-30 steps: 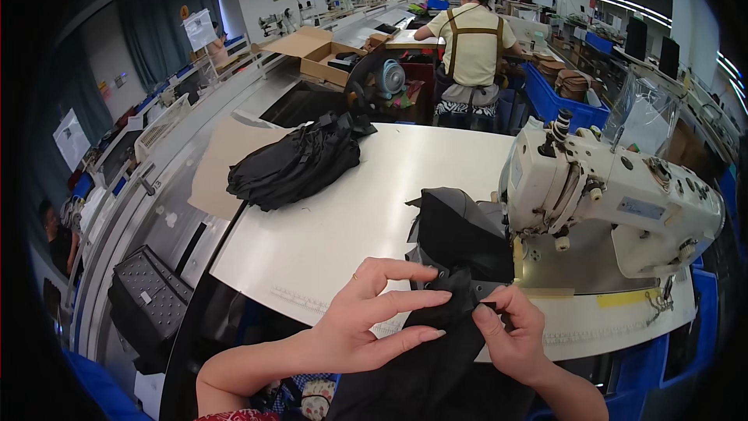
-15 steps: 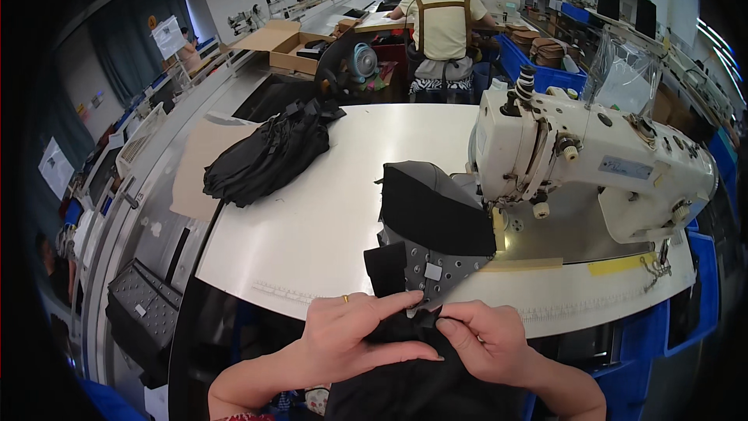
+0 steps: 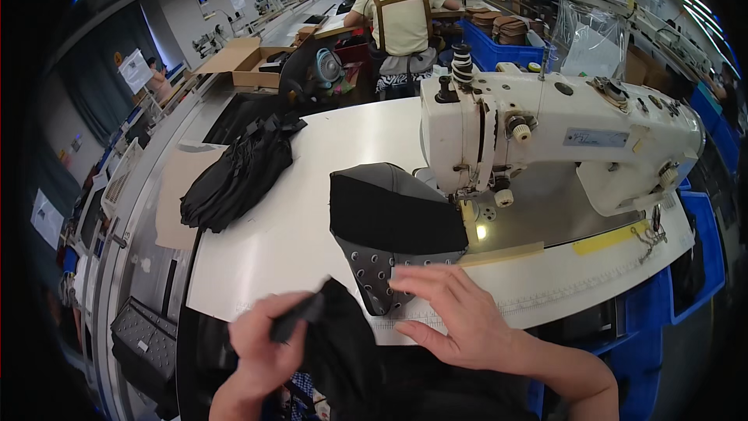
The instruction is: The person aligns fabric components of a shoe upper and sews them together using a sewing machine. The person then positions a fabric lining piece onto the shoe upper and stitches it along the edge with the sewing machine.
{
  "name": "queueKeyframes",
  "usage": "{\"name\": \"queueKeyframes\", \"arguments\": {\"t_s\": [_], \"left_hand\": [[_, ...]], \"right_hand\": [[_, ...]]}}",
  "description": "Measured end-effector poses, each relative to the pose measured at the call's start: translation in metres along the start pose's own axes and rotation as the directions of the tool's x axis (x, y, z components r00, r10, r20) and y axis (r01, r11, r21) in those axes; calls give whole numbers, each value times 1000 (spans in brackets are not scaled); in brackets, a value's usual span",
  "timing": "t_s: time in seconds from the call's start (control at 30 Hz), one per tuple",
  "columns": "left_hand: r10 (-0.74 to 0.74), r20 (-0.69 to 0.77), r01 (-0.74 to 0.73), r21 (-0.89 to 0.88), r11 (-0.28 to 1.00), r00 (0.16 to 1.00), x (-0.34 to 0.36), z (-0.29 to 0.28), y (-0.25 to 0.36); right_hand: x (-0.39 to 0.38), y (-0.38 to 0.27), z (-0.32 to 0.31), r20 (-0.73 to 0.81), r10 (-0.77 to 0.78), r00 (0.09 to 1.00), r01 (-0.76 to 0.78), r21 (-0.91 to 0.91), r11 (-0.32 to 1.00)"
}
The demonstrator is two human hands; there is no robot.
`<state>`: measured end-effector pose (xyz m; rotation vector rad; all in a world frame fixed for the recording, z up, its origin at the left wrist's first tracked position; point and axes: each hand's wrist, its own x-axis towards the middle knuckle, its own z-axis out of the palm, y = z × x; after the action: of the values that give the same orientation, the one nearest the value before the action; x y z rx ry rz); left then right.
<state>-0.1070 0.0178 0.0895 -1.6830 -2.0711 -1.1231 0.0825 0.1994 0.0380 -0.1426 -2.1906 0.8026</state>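
A black fabric piece is gripped by my left hand at the table's front edge, its lower part hanging toward my lap. My right hand has its fingers stretched out and thumb apart, the fingertips over the grey eyelet-dotted part of a black-and-grey sewn panel. Whether they press on it I cannot tell. That panel lies flat on the white table, its right edge beside the needle area of a white sewing machine.
A heap of black fabric pieces lies on the table's left, near brown cardboard. Below left rests another eyelet-studded dark piece. Blue bins stand at the right. A co-worker sits beyond the table.
My left hand has moved left and closed on the black fabric, pulling it away from the panel. My right hand has let go and spread its fingers. The view has shifted right.
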Motion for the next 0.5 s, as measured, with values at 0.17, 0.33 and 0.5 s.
{"name": "queueKeyframes", "arguments": {"t_s": [0.17, 0.33, 0.5], "left_hand": [[492, -356, -219, 587, 779, 794, 119, -30, -23], [767, 132, -706, 510, 491, 628, 140, 87, 10], [454, 386, -493, 1, 870, 803, 96, 186, -21]], "right_hand": [[-12, 50, 19, 360, 46, 932, 107, -392, 914], [-13, 50, 23, 399, 25, 917, 147, -395, 907], [-14, 60, 18, 422, 44, 906, 96, -303, 948]]}}
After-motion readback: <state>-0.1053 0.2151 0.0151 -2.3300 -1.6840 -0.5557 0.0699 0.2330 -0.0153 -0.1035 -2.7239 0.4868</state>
